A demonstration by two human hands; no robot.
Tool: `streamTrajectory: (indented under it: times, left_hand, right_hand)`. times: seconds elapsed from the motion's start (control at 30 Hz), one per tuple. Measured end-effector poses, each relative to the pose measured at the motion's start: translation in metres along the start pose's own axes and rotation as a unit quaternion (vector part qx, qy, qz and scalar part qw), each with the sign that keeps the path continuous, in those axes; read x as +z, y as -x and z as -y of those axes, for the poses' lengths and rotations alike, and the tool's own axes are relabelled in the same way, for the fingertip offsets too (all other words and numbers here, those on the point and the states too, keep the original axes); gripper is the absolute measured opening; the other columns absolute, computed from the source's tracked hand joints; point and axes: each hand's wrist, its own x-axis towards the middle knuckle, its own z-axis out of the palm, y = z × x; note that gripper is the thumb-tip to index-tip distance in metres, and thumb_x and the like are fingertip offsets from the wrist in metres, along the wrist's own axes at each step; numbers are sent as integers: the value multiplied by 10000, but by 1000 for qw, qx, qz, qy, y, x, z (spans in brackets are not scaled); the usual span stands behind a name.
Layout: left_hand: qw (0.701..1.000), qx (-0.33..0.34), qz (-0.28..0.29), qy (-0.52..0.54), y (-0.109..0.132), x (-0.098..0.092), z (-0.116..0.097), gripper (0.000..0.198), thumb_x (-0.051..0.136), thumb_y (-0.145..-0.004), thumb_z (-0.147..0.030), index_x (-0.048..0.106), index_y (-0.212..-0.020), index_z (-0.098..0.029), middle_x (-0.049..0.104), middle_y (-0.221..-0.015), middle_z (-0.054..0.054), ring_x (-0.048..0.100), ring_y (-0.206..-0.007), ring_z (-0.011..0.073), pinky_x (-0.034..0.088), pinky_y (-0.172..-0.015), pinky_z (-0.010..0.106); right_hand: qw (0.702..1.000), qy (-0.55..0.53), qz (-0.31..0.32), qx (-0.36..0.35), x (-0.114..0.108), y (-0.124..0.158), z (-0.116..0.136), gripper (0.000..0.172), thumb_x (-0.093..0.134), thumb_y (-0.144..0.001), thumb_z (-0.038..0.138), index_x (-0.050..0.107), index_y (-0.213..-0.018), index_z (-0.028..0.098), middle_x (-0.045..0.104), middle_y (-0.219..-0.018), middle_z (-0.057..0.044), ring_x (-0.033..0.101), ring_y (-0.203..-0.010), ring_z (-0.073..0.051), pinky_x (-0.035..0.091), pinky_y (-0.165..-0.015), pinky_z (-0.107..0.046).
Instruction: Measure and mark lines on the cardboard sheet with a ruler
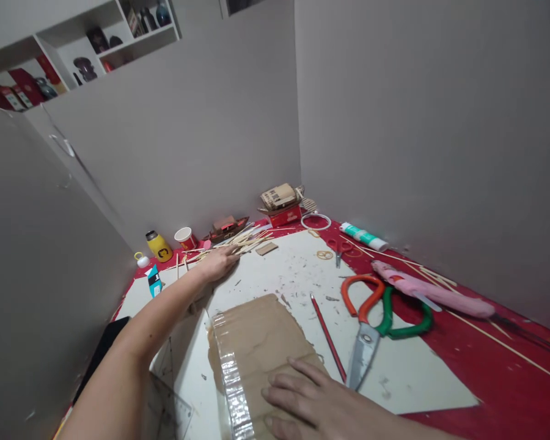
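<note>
My left hand [217,264] reaches to the far side of the table, fingers stretched out at the edge of a loose pile of thin wooden sticks [252,237]. Its fingertips are small in view, and no object shows clearly in them. Near it is a small cardboard piece [267,249]. Flat on a brown cardboard sheet [261,336] lies my right hand [297,397], fingers spread. Clear tape runs along the sheet's left edge. Just right of the sheet are a red pencil [327,336] and large scissors [366,342] with one orange and one green handle.
White paper [421,379] covers much of the red table [527,391]. A teal cutter [154,281], yellow bottle [159,246], paper cup [185,238] and model boat [227,229] stand along the far left. At right are small red scissors [338,249], a tube [363,236] and a pink glue gun [435,293].
</note>
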Motion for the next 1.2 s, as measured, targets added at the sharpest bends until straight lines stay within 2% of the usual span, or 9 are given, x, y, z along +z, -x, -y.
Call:
streamTrajectory:
  times: [0.1, 0.23, 0.37, 0.43, 0.53, 0.67, 0.83, 1.07, 1.2]
  left_hand:
    - [1000, -12, -18, -12, 15, -17, -14, 289, 585, -983, -354, 624, -1240, -226, 580, -1354, 110, 609, -1133, 238, 528, -965, 463]
    - [996, -62, -61, -17, 56, -45, -38, 330, 609, -969, -348, 609, -1263, -199, 575, -1362, 114, 598, -1171, 263, 514, -983, 500]
    - [982, -170, -76, -17, 122, -69, -60, 270, 613, -970, -343, 642, -1169, -163, 650, -1215, 93, 647, -1066, 232, 548, -919, 457]
    - [964, -254, -74, -26, 161, -76, -72, 263, 607, -974, -357, 646, -1135, -153, 672, -1118, 76, 668, -959, 205, 572, -845, 413]
    - [918, -388, -60, -56, 217, -81, -94, 296, 608, -971, -377, 634, -1158, -149, 668, -1107, 72, 670, -924, 202, 579, -805, 395]
    - [844, -528, -12, -97, 268, -81, -126, 321, 610, -968, -387, 625, -1189, -155, 659, -1148, 84, 666, -956, 210, 577, -823, 410]
    - [786, -605, 46, -119, 284, -71, -142, 337, 614, -965, -390, 618, -1218, -168, 643, -1205, 95, 655, -1015, 228, 566, -865, 435]
    - [768, -627, 90, -99, 259, -53, -123, 356, 625, -959, -376, 605, -1249, -171, 624, -1253, 104, 643, -1062, 243, 557, -893, 455]
    - [762, -635, 105, -66, 258, -51, -112, 361, 635, -953, -359, 599, -1261, -173, 615, -1270, 106, 638, -1078, 248, 557, -896, 456]
  right_hand:
    - [999, -37, 7, 35, -5, 5, 6, 537, 556, -954, 271, 512, -1478, 165, 489, -1491, -205, 455, -1388, -396, 337, -1134, -644]
    - [994, -86, -39, 60, 11, 8, 5, 775, 716, -839, 456, 461, -1511, 166, 386, -1552, -233, 354, -1437, -441, 247, -1157, -685]
    - [994, -48, -58, 74, 27, 7, 1, 616, 593, -944, 381, 487, -1489, 115, 403, -1540, -255, 372, -1436, -422, 251, -1159, -678]
    - [996, -22, -59, 66, 33, 6, -1, 589, 553, -972, 378, 491, -1481, 89, 418, -1531, -263, 386, -1432, -409, 264, -1159, -669]
    - [996, 10, -83, 41, 41, 7, -3, 587, 572, -964, 383, 510, -1464, 83, 456, -1506, -267, 418, -1412, -409, 295, -1143, -671]
    - [990, 45, -133, -12, 49, 10, -4, 513, 570, -968, 354, 572, -1398, 76, 562, -1416, -257, 525, -1321, -399, 371, -1088, -673]
    - [981, 66, -177, -47, 53, 9, -4, 420, 534, -989, 325, 625, -1314, 75, 643, -1307, -235, 611, -1208, -362, 422, -1039, -661]
    - [977, 80, -188, -60, 52, 9, -3, 375, 498, -1003, 295, 639, -1268, 68, 678, -1238, -218, 643, -1152, -345, 456, -1001, -660]
    - [976, 82, -193, -64, 50, 11, -2, 350, 490, -1005, 276, 645, -1243, 71, 685, -1223, -214, 645, -1153, -338, 470, -995, -642]
